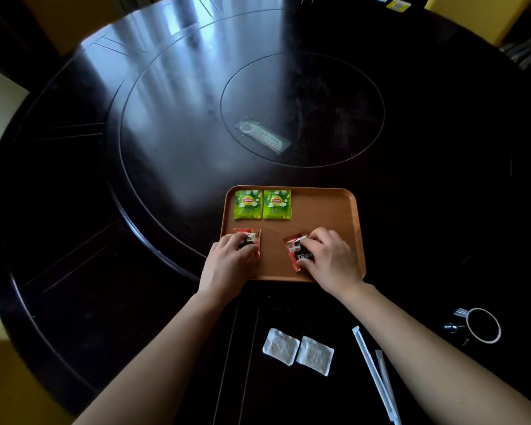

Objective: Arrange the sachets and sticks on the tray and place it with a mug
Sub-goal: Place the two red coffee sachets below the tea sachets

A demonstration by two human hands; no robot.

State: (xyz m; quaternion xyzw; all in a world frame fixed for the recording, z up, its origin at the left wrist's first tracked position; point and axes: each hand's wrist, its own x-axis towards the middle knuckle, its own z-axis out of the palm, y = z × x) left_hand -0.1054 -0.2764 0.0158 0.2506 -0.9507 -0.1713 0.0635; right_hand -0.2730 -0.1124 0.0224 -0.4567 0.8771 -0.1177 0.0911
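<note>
A brown wooden tray (pixel 325 207) lies on the dark round table. Two green tea sachets (pixel 248 204) (pixel 277 204) sit side by side at its far left. My left hand (pixel 230 262) presses on a red coffee sachet (pixel 253 240) at the tray's near left. My right hand (pixel 330 260) holds a second red coffee sachet (pixel 295 250), tilted, near the tray's front middle. Two white sachets (pixel 280 346) (pixel 315 354) lie on the table in front of the tray. Two white wrapped sticks (pixel 370 366) (pixel 382 368) lie to their right. A dark mug with a white rim (pixel 485 325) stands at the near right.
A remote control (pixel 262 137) lies in the round glass centre of the table, beyond the tray. Yellow chairs (pixel 0 378) surround the table's edge. The table's near edge is below my forearms.
</note>
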